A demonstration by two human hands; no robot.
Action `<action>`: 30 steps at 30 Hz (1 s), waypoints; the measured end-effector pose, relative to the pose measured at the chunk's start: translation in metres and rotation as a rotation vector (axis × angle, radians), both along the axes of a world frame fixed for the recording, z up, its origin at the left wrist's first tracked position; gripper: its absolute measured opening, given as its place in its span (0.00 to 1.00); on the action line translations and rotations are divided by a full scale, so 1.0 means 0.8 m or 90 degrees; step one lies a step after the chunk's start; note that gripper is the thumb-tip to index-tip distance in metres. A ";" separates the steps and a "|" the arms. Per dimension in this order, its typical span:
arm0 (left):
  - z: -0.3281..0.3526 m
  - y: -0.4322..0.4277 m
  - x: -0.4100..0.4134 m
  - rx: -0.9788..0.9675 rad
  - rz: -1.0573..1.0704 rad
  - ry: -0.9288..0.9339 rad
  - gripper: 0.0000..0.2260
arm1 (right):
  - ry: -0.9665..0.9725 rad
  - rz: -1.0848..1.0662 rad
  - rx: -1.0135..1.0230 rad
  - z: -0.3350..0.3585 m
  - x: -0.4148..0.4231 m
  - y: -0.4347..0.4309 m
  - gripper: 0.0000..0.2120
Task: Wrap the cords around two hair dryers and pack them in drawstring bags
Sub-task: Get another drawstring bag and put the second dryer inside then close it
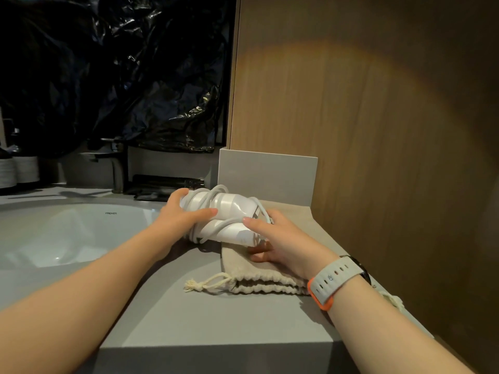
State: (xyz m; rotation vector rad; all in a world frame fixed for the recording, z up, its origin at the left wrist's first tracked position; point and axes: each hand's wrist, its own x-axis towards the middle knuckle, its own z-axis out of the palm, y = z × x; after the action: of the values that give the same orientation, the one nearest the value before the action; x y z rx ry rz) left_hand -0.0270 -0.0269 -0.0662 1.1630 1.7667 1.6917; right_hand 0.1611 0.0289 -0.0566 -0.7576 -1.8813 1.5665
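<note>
Cord wound on one hair dryer (229,211); bagging not yet done.
At centre frame the left hand (181,214) and right hand (280,238) both clasp it, cord (213,195) looped round, over a drawstring bag (243,268) lying flat on the counter (216,319). No second dryer in view.

white hair dryer (229,209), on its side, folded | white cord (213,197) looped round it | tan drawstring bag (243,268) flat on the counter, under the dryer's near end | bag's knotted string (201,284) sticks out left
</note>
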 end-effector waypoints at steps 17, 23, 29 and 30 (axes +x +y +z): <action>0.015 -0.018 0.031 0.133 -0.067 0.064 0.34 | 0.231 -0.055 -0.230 0.008 0.021 -0.006 0.19; 0.019 -0.022 0.039 0.151 -0.160 0.003 0.33 | 0.280 -0.111 -0.279 0.017 0.048 -0.011 0.04; 0.019 -0.013 0.054 0.137 -0.174 0.045 0.31 | 0.329 -0.191 -0.328 0.017 0.072 -0.004 0.02; 0.018 -0.012 0.057 0.130 -0.153 0.085 0.30 | 0.337 -0.201 -0.333 0.016 0.071 -0.003 0.02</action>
State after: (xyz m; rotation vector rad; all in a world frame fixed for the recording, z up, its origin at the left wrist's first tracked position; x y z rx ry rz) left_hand 0.0188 -0.0362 -0.0520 1.5440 1.4807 1.7116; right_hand 0.2182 0.0268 -0.0438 -0.7148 -0.9360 1.8367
